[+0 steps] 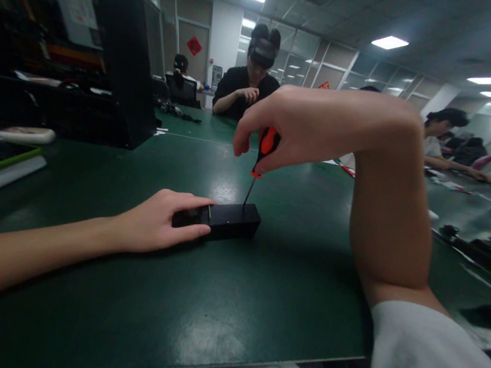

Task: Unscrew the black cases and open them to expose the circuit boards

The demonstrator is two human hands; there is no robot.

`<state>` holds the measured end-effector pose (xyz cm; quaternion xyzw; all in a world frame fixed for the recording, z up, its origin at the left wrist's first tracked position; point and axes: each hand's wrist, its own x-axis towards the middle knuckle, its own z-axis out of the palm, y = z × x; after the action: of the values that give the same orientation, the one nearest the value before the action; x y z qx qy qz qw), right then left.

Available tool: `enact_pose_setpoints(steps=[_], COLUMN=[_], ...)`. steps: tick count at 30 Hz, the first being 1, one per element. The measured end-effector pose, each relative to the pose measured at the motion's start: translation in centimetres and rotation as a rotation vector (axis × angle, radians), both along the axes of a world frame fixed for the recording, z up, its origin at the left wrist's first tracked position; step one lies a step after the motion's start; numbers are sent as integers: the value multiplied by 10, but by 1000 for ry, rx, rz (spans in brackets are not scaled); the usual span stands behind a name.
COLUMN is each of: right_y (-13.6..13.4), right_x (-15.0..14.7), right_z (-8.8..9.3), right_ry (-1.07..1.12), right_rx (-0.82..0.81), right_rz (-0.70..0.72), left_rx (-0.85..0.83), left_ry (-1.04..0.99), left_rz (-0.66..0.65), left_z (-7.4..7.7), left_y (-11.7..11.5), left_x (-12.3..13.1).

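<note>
A black oblong block (232,220) lies on the green table, its long side running left to right. My left hand (164,222) grips its left end, thumb along the near side and fingers along the far side. My right hand (288,123) is closed round the red and black handle of a screwdriver (269,142) from above. The shaft points down, slightly tilted, and its tip meets the top of the block near the right end. Whether the tip sits in a screw is too small to tell.
The green tabletop (157,316) spreads around the block. A black shelf unit (122,55) stands at the left, with a green-rimmed tray (1,166) nearer me. Across the table sits a person in black (249,83). More people and scattered items are along the right.
</note>
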<state>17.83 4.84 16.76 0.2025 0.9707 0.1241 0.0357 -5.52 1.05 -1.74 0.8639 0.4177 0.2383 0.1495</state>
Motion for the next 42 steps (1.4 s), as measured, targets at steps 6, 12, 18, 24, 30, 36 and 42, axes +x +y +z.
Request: enact_pose_setpoints(steps=[6, 12, 18, 24, 30, 36, 42], right_y=[0, 0, 0, 0, 0, 3, 0], right_x=[4, 0, 1, 3, 3, 4, 4], right_z=[1, 0, 1, 2, 1, 2, 1], right_ry=[9, 40, 60, 86, 88, 38, 36], right_rx=[17, -48, -43, -127, -97, -65, 18], right_rz=[-18, -181, -143, -170, -172, -77, -135], left_rx=[8, 16, 4, -4, 10, 19, 19], left_ry=[-5, 3, -2, 5, 2, 23, 17], left_rz=[5, -5, 7, 1, 5, -2, 1], left_z=[2, -2, -1, 0, 1, 0, 2], left_y=[-3, 1, 0, 0, -1, 0, -1], left_x=[1, -2, -1, -1, -1, -1, 0])
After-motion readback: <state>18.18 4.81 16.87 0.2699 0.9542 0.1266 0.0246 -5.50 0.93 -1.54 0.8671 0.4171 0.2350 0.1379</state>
